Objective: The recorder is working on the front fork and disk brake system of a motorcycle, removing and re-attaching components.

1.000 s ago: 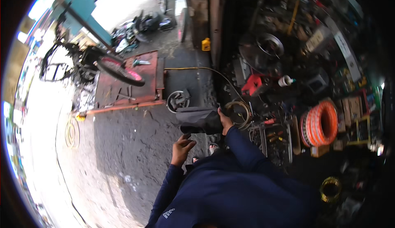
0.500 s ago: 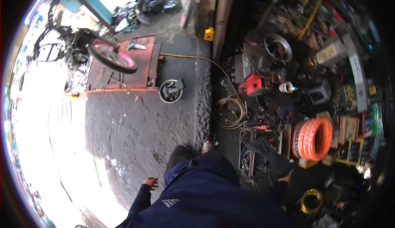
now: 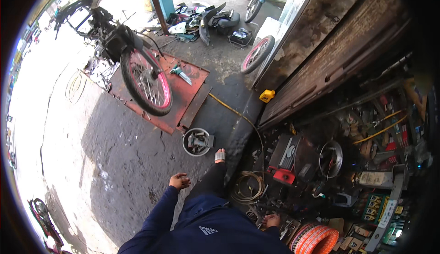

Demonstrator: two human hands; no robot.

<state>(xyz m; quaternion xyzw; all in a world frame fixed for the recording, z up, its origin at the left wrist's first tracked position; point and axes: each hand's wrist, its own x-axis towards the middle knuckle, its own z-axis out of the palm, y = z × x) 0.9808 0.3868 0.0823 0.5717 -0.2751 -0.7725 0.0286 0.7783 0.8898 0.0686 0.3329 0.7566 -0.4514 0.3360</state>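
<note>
Orange-wrapped tires [image 3: 306,240]: stood bundled at lower right, just beside the right hand [image 3: 272,220]; probably left in wrapping to stay clean and together among the clutter. Metal bowl [image 3: 184,145]: sat on the grey floor [image 3: 137,144] ahead of the left hand [image 3: 180,180], filled with loose parts [image 3: 197,140], presumably to keep small pieces from scattering. Coiled hose [image 3: 247,201]: lay between both hands, farther forward, likely looped to avoid tangling. Motorcycle [image 3: 114,43]: stood partly over the red platform [image 3: 183,91], perhaps for easier reach from the sides. Yellow bottle [image 3: 266,96]: set beside the brown wall, likely out of the way.

Left hand: held out above the floor, half open, fingers loosely parted, gripping nothing visible. Right hand: hung over scattered tools [image 3: 288,229], fingers apparently curled; could not be told as gripping, touching or merely hovering.
</note>
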